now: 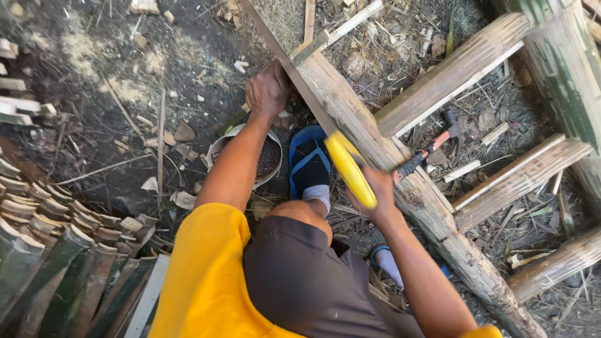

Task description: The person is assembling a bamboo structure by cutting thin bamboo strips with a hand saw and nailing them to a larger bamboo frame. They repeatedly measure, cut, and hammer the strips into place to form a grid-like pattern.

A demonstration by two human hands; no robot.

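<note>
Bamboo pole point(375, 144) runs diagonally across frame centre, right hand point(375, 191) clenched on the saw's yellow handle point(350, 169), left hand point(267, 91) gripping the blade point(294, 78) tip at upper centre; judged best kept taut and square to the pole, sandalled foot point(311, 166) bracing beside it.

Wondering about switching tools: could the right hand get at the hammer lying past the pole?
Probably yes. The hammer lies close beyond the right hand, nothing over it, but that hand grips the yellow saw handle.
</note>
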